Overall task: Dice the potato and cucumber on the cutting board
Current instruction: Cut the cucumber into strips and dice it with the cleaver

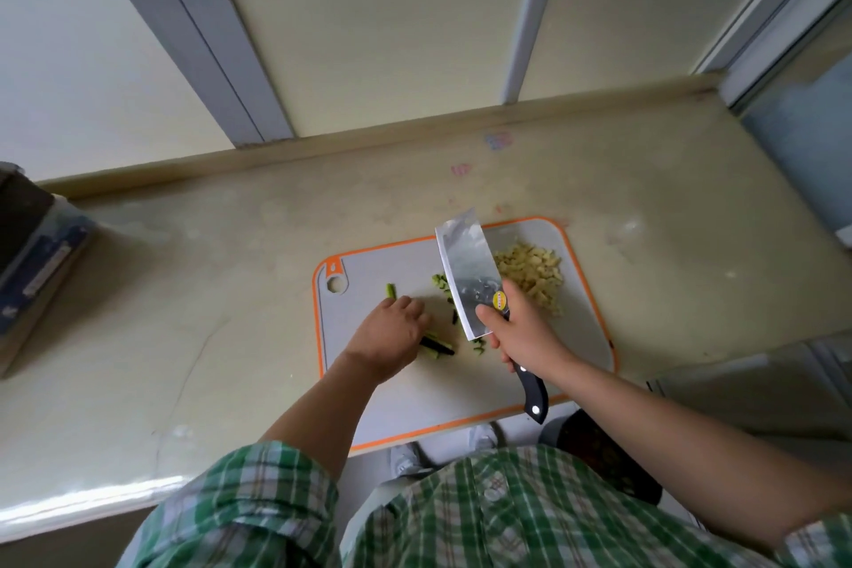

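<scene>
A grey cutting board (576,351) with an orange rim lies on the counter. A heap of diced potato (532,270) sits at its far right. Cucumber strips (438,345) lie near the board's middle, and my left hand (389,334) presses down on them with curled fingers. One loose cucumber strip (391,291) lies just beyond that hand, and small cucumber bits (440,281) lie by the blade. My right hand (518,332) grips the black handle of a cleaver (465,272), whose blade is raised over the board to the right of the strips.
The beige counter (230,291) runs to a raised back ledge under a window frame. A dark box-like object (32,254) sits at the far left. The counter's front edge is close to my body, and the board overhangs it slightly.
</scene>
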A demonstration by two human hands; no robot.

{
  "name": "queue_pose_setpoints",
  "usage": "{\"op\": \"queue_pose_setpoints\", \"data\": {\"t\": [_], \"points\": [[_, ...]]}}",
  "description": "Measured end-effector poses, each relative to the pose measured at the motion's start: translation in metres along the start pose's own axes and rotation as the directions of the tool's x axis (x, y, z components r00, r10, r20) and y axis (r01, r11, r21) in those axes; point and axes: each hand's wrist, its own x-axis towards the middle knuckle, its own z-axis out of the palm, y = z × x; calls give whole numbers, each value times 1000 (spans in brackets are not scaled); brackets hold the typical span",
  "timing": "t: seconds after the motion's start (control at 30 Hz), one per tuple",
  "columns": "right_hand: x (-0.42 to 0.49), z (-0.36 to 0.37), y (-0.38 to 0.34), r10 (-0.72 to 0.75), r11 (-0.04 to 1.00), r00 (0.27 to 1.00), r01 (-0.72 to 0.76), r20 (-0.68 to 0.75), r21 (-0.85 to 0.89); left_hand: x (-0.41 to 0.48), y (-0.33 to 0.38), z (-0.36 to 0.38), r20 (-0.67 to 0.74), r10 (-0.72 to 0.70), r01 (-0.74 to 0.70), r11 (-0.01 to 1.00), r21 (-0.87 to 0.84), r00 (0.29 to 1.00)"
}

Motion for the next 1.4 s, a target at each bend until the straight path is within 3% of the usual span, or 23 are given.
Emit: {"op": "queue_pose_setpoints", "data": {"t": [0.1, 0.17, 0.23, 0.3, 0.37, 0.43, 0.53, 0.67, 0.77, 0.93, 1.0, 1.13, 1.4], "points": [[1, 4, 0, 14, 1000, 1000, -14, 13, -9, -5, -9, 6, -128, -40, 26, 994, -106, 991], [1, 5, 0, 14, 1000, 1000, -14, 14, -17, -3, -16, 9, -200, -248, 201, 953, -228, 948], [1, 6, -1, 10, 1000, 1000, -10, 10, -21, 2, -16, 2, -136, -540, 447, 792, -415, 831], [0, 7, -1, 15, 1000, 1000, -14, 10, -23, 10, -12, -6, 27, -718, 635, 597, -490, 696], [-2, 6, -1, 20, 1000, 1000, -20, 14, -20, 15, -10, -6, 160, -768, 726, 484, -489, 620], [-4, 4, 0, 26, 1000, 1000, -26, 16, -18, 19, -10, -3, 192, -783, 743, 437, -506, 591], [-5, 2, 2, 29, 999, 1000, -29, -1, -17, 23, -17, 3, 135, -759, 691, 484, -537, 636], [-4, 0, 3, 33, 999, 999, -33, -29, -3, 24, -26, -2, -31, -566, 436, 667, -604, 824], [-3, 1, 2, 32, 999, 999, -33, -35, -4, 17, -28, -3, -49, -294, 242, 859, -451, 954], [-2, 4, 4, 31, 1000, 999, -31, -19, -3, 0, -19, 9, -65, -19, 3, 972, -235, 998], [-3, 5, 5, 31, 999, 999, -31, -17, -6, 0, -15, 10, -58, -18, 5, 978, -209, 998], [-5, 7, 7, 30, 999, 1000, -30, -3, -12, -5, -9, 10, -38, -149, 130, 943, -308, 988], [0, 13, 6, 49, 998, 998, -48, 25, -43, -18, -9, 14, -31, -388, 309, 778, -548, 921]]}}
